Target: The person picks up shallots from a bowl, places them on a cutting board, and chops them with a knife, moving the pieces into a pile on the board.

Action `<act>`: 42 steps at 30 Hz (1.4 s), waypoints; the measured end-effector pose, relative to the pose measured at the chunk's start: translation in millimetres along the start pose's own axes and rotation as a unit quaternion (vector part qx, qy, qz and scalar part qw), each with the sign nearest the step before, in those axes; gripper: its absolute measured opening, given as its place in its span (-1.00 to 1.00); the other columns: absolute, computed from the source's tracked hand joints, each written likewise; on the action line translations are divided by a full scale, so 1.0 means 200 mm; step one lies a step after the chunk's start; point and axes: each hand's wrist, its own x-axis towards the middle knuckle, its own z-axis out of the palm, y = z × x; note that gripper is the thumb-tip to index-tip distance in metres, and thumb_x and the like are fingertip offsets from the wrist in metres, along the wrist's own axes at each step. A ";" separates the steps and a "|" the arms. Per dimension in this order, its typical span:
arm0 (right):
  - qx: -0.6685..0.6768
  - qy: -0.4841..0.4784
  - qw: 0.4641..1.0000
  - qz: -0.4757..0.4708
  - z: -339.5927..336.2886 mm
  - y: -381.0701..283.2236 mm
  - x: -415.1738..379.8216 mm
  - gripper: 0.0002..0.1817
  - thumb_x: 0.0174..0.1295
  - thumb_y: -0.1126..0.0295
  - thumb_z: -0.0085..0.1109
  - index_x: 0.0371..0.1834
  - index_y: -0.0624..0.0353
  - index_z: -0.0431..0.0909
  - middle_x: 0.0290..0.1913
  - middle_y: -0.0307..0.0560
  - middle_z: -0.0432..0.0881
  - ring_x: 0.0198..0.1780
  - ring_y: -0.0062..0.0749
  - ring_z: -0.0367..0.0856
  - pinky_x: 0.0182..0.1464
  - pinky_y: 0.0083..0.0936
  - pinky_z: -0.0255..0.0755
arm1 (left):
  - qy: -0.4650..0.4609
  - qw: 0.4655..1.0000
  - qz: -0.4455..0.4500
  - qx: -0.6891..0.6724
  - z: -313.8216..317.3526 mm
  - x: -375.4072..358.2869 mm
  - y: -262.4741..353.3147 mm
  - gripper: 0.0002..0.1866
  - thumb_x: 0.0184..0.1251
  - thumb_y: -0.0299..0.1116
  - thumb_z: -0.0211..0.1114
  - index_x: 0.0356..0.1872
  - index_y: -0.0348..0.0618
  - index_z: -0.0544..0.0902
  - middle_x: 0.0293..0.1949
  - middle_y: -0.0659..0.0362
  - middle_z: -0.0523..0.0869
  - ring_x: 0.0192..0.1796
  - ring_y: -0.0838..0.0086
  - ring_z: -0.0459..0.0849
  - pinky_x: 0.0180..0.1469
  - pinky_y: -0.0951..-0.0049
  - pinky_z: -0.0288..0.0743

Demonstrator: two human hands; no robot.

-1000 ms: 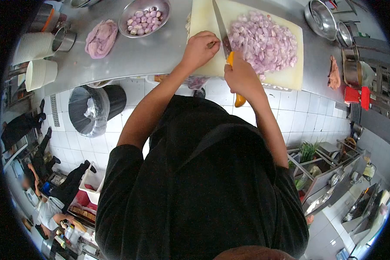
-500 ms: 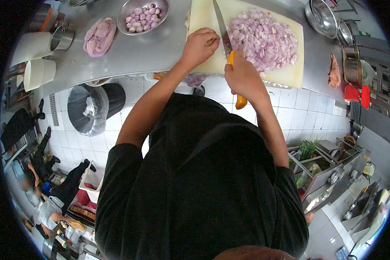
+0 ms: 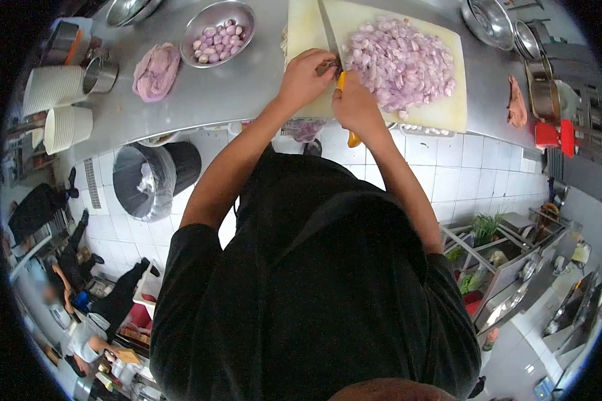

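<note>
My right hand (image 3: pixel 358 107) is wrapped round the yellow handle of a large knife (image 3: pixel 328 27). Its blade points away from me over the pale cutting board (image 3: pixel 309 20). At the blade's heel, my left hand (image 3: pixel 306 79) is closed in a pinch; a small dark piece shows at its fingertips, too small to name. To the right of the blade lies a broad heap of cut shallots (image 3: pixel 401 63), pale purple and white. Whole peeled shallots (image 3: pixel 217 43) sit in a metal bowl (image 3: pixel 246 19) at the left.
A crumpled pinkish cloth (image 3: pixel 156 72) lies on the steel counter (image 3: pixel 247 90). Stacked white tubs (image 3: pixel 69 130) stand at the left, metal bowls (image 3: pixel 488 23) at the right. Below the counter is a lined black bin (image 3: pixel 144 180). Other people (image 3: pixel 104 307) are at lower left.
My right hand and the knife have shifted left, closer to my left hand. The dark piece at my left fingertips shows more plainly. The whole view has tilted slightly.
</note>
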 end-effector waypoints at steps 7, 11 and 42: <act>-0.029 -0.011 0.999 0.031 -0.10 0.02 -0.04 -0.64 0.27 0.41 0.03 0.04 0.43 0.28 -0.21 0.52 0.63 -0.10 0.43 0.63 0.00 0.15 0.48 | -0.131 0.991 0.008 0.026 -0.07 0.07 0.02 -0.82 0.25 -0.44 0.38 -0.15 -0.21 0.77 -0.18 0.07 0.75 -0.17 0.31 0.78 -0.09 0.42 0.66; -0.020 0.023 0.999 -0.016 -0.10 0.11 -0.05 -0.64 0.31 0.38 0.02 0.05 0.41 0.27 -0.29 0.47 0.64 -0.21 0.38 0.65 -0.09 0.13 0.50 | -0.199 0.972 0.052 0.116 -0.10 0.18 -0.01 -0.81 0.22 -0.38 0.39 -0.17 -0.17 0.79 -0.24 0.08 0.77 -0.18 0.26 0.77 -0.10 0.40 0.65; 0.039 -0.081 0.995 0.041 -0.25 -0.05 -0.23 -0.77 0.33 0.46 -0.10 -0.06 0.41 0.25 -0.47 0.29 0.63 -0.61 -0.08 0.66 -0.50 -0.13 0.52 | -0.057 0.903 -0.344 -0.251 -0.02 0.14 0.02 -0.89 0.09 -0.59 0.38 -0.44 -0.50 0.76 -0.40 0.02 0.79 -0.38 0.42 0.78 -0.29 0.51 0.73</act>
